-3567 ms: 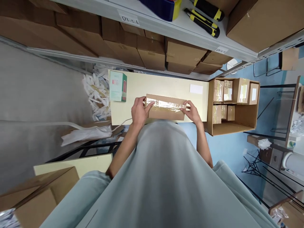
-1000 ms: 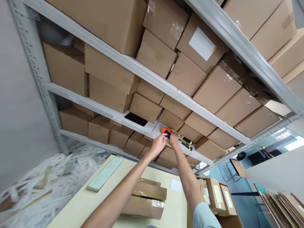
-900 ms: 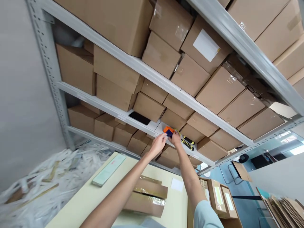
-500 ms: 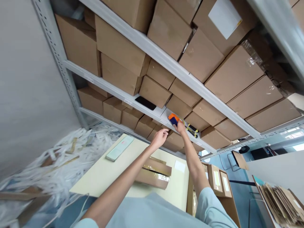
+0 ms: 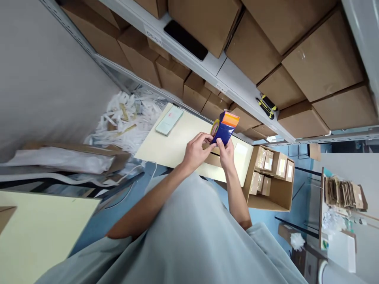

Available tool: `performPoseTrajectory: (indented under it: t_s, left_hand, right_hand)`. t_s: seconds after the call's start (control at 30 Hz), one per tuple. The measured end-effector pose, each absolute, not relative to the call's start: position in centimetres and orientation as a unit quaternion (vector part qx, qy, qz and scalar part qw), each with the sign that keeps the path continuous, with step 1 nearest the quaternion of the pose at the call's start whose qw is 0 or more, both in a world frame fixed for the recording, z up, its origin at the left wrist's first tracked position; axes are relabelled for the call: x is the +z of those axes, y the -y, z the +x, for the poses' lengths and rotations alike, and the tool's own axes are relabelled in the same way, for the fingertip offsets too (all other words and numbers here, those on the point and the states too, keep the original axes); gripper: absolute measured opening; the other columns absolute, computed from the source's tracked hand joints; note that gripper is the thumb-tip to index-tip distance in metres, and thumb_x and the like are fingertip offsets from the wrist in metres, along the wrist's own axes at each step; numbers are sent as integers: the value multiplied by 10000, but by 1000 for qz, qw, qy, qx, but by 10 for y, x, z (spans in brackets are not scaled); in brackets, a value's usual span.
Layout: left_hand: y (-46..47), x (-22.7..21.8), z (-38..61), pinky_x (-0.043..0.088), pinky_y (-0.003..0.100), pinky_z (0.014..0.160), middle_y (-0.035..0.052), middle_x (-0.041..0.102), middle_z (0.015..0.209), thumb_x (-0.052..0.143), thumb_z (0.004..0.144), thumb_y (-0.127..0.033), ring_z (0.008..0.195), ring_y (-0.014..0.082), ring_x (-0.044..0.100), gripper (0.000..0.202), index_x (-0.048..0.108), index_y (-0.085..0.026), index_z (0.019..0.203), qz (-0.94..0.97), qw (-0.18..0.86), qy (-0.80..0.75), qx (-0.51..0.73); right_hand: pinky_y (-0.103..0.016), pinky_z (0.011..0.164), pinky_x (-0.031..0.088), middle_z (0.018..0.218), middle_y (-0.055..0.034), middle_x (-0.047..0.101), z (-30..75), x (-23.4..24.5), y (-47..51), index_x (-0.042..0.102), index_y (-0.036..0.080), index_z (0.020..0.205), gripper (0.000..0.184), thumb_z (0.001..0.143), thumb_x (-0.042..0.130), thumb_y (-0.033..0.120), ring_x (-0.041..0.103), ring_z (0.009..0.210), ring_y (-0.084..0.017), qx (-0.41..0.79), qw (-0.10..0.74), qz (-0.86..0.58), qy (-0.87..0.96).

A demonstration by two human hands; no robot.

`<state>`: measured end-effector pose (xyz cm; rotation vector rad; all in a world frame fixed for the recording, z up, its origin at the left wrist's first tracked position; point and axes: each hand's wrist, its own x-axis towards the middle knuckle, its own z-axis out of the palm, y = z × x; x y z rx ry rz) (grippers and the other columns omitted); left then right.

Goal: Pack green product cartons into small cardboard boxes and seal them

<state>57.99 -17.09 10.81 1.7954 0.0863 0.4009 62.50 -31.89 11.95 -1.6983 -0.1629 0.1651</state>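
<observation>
A blue and orange tape dispenser (image 5: 225,127) with a yellowish roll is held up in front of me, above the pale yellow table (image 5: 174,146). My left hand (image 5: 197,150) grips its lower left side with curled fingers. From below and to the right, my right hand (image 5: 226,153) holds the dispenser too. The taped brown cardboard box (image 5: 213,158) lies on the table, mostly hidden behind my hands. A flat mint-green packet (image 5: 169,120) rests at the table's far left corner.
Grey metal shelves (image 5: 237,85) packed with cardboard boxes stand behind the table; a black phone (image 5: 186,34) and two yellow-black knives (image 5: 267,106) lie on them. An open carton (image 5: 271,177) of small taped boxes sits right of the table. Shredded white paper (image 5: 127,118) is heaped at left.
My hands left the taped box, reached up to the shelf, took the blue and orange dispenser and brought it down over the table. The camera tilted back down.
</observation>
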Motion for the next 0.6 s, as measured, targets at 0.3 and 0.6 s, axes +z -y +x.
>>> performPoseTrajectory:
  t_s: [0.3,0.6]
  left_hand:
    - [133,111,547,674,368,971,73,827,1207,720,1100,-391,994,227,788,143,753,-253,1122,820,557,26,125]
    - [72,133,559,691,347,956,115,775,1350,687,1098,-492,1062,211,787,410,772,-210,1385,770,617,-35,161]
  right_hand:
    - [-420,1036,693,1088,-107,837,600,102,305,779,185,1148,813,942,703,968,802,1102,-290,135,639,-757,23]
    - [-441,1091,685,1226,-99,874,574,107,305,777,224,1377,781,979,760,895,835,1151,-303,174,571,-796,105]
